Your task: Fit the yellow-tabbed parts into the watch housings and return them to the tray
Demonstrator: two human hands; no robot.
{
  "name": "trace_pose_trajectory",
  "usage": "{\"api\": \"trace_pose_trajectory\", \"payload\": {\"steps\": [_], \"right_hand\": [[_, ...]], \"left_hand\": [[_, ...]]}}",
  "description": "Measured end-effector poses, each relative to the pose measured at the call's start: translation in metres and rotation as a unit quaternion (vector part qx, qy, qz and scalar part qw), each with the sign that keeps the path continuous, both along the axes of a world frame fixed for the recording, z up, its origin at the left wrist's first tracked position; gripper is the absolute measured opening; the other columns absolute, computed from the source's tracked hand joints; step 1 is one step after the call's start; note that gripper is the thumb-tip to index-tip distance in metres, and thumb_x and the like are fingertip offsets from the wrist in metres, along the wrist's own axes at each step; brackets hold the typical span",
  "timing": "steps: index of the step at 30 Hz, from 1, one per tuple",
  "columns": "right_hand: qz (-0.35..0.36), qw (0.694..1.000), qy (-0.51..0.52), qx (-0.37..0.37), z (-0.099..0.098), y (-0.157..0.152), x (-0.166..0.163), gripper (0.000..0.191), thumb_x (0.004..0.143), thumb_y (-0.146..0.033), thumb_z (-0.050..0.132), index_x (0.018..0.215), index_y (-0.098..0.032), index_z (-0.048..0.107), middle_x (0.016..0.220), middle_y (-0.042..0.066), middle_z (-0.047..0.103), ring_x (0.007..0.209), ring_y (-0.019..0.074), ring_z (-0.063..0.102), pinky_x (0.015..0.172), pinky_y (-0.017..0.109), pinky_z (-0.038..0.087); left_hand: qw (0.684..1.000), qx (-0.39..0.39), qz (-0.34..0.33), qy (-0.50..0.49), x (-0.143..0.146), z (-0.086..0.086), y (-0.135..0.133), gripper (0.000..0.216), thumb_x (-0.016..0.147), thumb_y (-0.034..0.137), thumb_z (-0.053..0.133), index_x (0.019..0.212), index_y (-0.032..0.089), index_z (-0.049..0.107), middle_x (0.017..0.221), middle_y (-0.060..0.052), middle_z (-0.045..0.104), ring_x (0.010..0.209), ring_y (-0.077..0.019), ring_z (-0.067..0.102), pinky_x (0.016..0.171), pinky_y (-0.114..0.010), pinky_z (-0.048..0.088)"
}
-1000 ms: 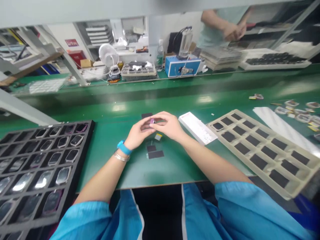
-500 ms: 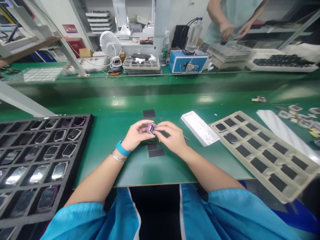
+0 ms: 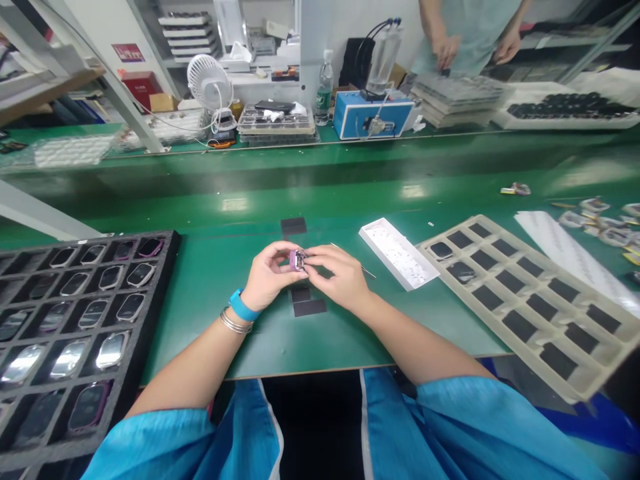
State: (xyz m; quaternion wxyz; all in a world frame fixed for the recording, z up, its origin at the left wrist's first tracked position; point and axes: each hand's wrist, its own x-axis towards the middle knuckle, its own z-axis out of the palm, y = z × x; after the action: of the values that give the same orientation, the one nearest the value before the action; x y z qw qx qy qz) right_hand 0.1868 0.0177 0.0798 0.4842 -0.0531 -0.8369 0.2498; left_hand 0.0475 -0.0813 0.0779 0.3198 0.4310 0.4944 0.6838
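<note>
Purple watch case (image 3: pixel 297 259), small with a shiny metal inside, is held just above the green bench (image 3: pixel 210 293) at its middle, pinched from both sides. The left hand (image 3: pixel 267 277) grips its left edge between thumb and curled fingers, and the right hand (image 3: pixel 337 277) nips its right edge with thumb and forefinger. A second ago the hands were cupped over it and only a sliver of purple showed. Now it is turned with its open face up and in plain sight, so the work looks to be on the inside of the case. Two black pads (image 3: pixel 310 303) lie on the bench just under the hands, and another black pad (image 3: pixel 293 226) lies a little farther off. A black tray (image 3: pixel 160 293) of watch cases fills the left. A slim white box (image 3: pixel 397 253) lies near on the right, with a beige tray (image 3: pixel 550 340) of dark pockets beyond it. Open bench lies between hands and trays on both sides. The near bench edge (image 3: pixel 310 367) runs close under the forearms. Far across the conveyor belt (image 3: pixel 320 190), a co-worker's hands (image 3: pixel 445 50) handle stacked trays.
</note>
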Motion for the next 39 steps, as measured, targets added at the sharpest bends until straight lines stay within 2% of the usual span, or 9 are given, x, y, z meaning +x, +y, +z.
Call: {"api": "trace_pose_trajectory", "payload": {"steps": [9,21,25,28,32,33,35,37,39], "right_hand": [[0.011,0.998,-0.02,-0.05,0.001,0.001,0.002,0.012,0.088,-0.019,0.062,0.089,-0.024,0.072,0.1,0.005,0.071,0.091,0.0198,0.068,0.084,0.038,0.057],[-0.014,1.0,-0.006,-0.001,0.0,0.0,-0.001,0.015,0.085,-0.015,0.057,0.083,-0.023,0.07,0.094,0.003,0.073,0.085,0.0184,0.07,0.081,0.035,0.058],[-0.104,0.994,-0.041,0.008,0.018,0.024,0.016,0.016,0.083,-0.017,0.056,0.08,-0.024,0.07,0.091,0.002,0.073,0.085,0.0205,0.069,0.08,0.037,0.058],[-0.264,0.943,-0.198,-0.053,0.037,0.064,0.042,0.014,0.078,-0.017,0.057,0.078,-0.022,0.071,0.084,0.004,0.072,0.085,0.0258,0.069,0.084,0.041,0.055],[-0.416,0.792,-0.415,-0.164,0.048,0.104,0.065,0.017,0.069,-0.006,0.059,0.074,-0.016,0.071,0.08,0.011,0.071,0.089,0.0339,0.067,0.086,0.046,0.052],[-0.42,0.797,-0.401,-0.165,0.047,0.105,0.064,0.019,0.069,-0.005,0.058,0.075,-0.016,0.072,0.084,0.012,0.071,0.093,0.034,0.066,0.089,0.046,0.051],[-0.36,0.872,-0.293,-0.154,0.041,0.092,0.054,0.017,0.076,-0.008,0.059,0.082,-0.016,0.072,0.093,0.011,0.071,0.099,0.0303,0.065,0.094,0.045,0.049],[-0.207,0.951,-0.162,-0.166,0.034,0.065,0.036,0.01,0.082,-0.02,0.063,0.087,-0.018,0.071,0.095,0.007,0.071,0.097,0.0247,0.065,0.093,0.041,0.05],[-0.042,0.974,-0.095,-0.203,0.026,0.035,0.02,0.01,0.082,-0.029,0.069,0.085,-0.019,0.07,0.091,0.005,0.07,0.09,0.0208,0.066,0.087,0.037,0.052]], "left_hand": [[1.0,0.011,0.015,0.009,0.001,-0.001,0.0,0.051,0.051,0.028,0.091,0.093,0.02,0.063,0.095,-0.004,0.067,0.089,-0.0176,0.065,0.078,-0.032,0.058],[0.999,0.001,0.004,-0.036,0.002,-0.004,0.002,0.051,0.052,0.025,0.091,0.093,0.019,0.06,0.097,-0.004,0.067,0.089,-0.017,0.066,0.079,-0.03,0.057],[0.996,-0.004,-0.016,-0.082,0.001,-0.002,0.003,0.053,0.052,0.024,0.091,0.095,0.02,0.06,0.098,-0.004,0.067,0.091,-0.0199,0.068,0.082,-0.034,0.057],[0.992,-0.009,-0.039,-0.118,0.0,-0.001,0.002,0.054,0.054,0.024,0.09,0.097,0.021,0.058,0.098,-0.003,0.067,0.095,-0.0237,0.069,0.086,-0.039,0.056],[0.983,-0.019,-0.065,-0.171,-0.001,0.0,0.001,0.054,0.054,0.024,0.09,0.099,0.021,0.059,0.097,-0.003,0.067,0.094,-0.0239,0.069,0.082,-0.036,0.057],[0.98,-0.023,-0.068,-0.183,-0.001,0.0,0.001,0.054,0.054,0.023,0.09,0.099,0.021,0.059,0.097,-0.003,0.067,0.094,-0.0234,0.069,0.081,-0.035,0.057],[0.977,-0.027,-0.072,-0.201,0.0,0.001,0.001,0.055,0.053,0.021,0.091,0.099,0.021,0.06,0.096,-0.003,0.068,0.093,-0.0223,0.069,0.081,-0.033,0.057],[0.976,-0.026,-0.072,-0.202,0.001,0.002,0.0,0.055,0.052,0.019,0.09,0.099,0.02,0.062,0.096,-0.003,0.068,0.091,-0.0202,0.069,0.082,-0.032,0.056],[0.979,-0.021,-0.068,-0.191,0.002,0.003,0.0,0.054,0.051,0.017,0.09,0.098,0.019,0.064,0.096,-0.003,0.069,0.087,-0.0168,0.068,0.081,-0.029,0.056]]}}
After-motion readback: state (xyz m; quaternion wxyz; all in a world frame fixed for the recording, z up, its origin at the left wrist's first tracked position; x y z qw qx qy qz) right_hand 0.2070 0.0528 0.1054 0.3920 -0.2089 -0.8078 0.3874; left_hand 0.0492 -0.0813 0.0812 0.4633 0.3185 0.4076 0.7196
